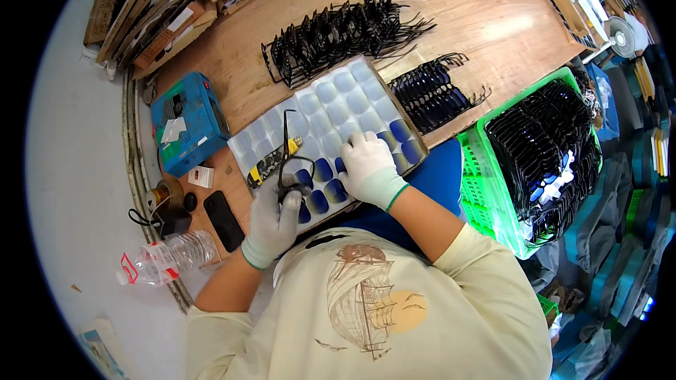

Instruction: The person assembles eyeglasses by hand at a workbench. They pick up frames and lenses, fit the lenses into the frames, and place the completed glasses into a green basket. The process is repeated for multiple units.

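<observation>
Just left of the frame's centre, the white-gloved left hand (276, 217) pinches a thin black plastic glasses frame (290, 169), which rises above its curled fingers. The gloved right hand (367, 165) presses flat, fingers spread, on the grey tray of blue-tinted oval lenses (331, 109) at centre.

A blue box (189, 123) is seen at the left end of the wooden table (479, 21); a black phone (224, 220) and a clear plastic bottle (167, 257) lie near the table's front left edge; rows of black frames (345, 32) are laid out at the far side; a green basket (493, 197) filled with black frames is placed at the right; cardboard boxes (151, 10) are stacked at the upper left.
</observation>
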{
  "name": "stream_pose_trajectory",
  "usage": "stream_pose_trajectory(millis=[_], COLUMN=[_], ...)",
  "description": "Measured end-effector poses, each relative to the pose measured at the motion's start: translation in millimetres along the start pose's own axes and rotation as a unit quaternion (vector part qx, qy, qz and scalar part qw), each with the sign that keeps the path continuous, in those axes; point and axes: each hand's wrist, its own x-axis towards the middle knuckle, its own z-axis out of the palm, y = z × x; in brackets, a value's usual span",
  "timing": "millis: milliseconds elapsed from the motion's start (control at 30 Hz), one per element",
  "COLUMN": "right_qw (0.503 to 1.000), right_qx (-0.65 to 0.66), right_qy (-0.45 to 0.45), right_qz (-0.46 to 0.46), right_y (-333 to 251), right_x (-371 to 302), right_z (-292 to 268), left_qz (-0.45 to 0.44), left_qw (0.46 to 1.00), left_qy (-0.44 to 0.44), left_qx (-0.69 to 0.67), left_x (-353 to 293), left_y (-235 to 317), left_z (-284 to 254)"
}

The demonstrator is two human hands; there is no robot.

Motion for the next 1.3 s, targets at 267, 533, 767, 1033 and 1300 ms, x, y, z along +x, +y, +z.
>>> stream_pose_trajectory(millis=[267, 533, 767, 1033, 1300], right_qw=[0.949, 0.867, 0.776, 0.839, 0.893], right_qx=[0.112, 0.444, 0.620, 0.543, 0.423], right_qy=[0.113, 0.226, 0.096, 0.013, 0.083], right_qz=[-0.272, -0.015, 0.063, 0.040, -0.130], right_y=[35, -48, -42, -38, -37], right_x=[-57, -77, -72, -70, -74], right_z=[-16, -40, -40, -56, -84], left_qz=[-0.027, -0.014, -0.022, 0.038, 0.047], left_qw=[0.992, 0.996, 0.993, 0.998, 0.996], left_qy=[-0.020, -0.090, -0.106, -0.036, -0.059], left_qx=[-0.123, 0.021, -0.052, 0.042, 0.037], left_x=[-34, -20, -22, -36, -28], left_y=[31, 49, 40, 39, 58], left_z=[16, 27, 20, 17, 6])
